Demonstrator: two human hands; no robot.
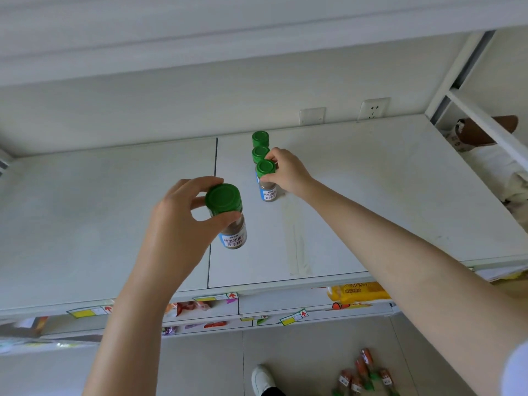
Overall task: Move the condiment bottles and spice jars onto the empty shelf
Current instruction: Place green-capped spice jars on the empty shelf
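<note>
Spice jar (233, 232) w/ green cap sits in the left hand (177, 224), thumb and fingertips clamped round the cap rim, palm to the jar's 9 o'clock. Its long axis is approx. upright, cap toward the camera and base down toward the white shelf (371, 195); can't tell if the base touches the board yet. A row runs away from the person: the front jar (268, 190) stands on the shelf w/ two more jars (260, 138) just behind it at 12 o'clock, caps nearly touching. The right hand (285, 171) comes in from 4 o'clock, arm stretched, fingers pinched on the front jar's cap (it looks set down, grip not let go). The held jar lies at 7 o'clock of that front jar, near but apart. The next slot in line is prob. at the front jar's 6 o'clock, so the left hand is the nearer one: a short shift toward 3 o'clock, then straight down, wrist level. Floor jars (363, 375) lie at 5 o'clock, not yet shelved.
</note>
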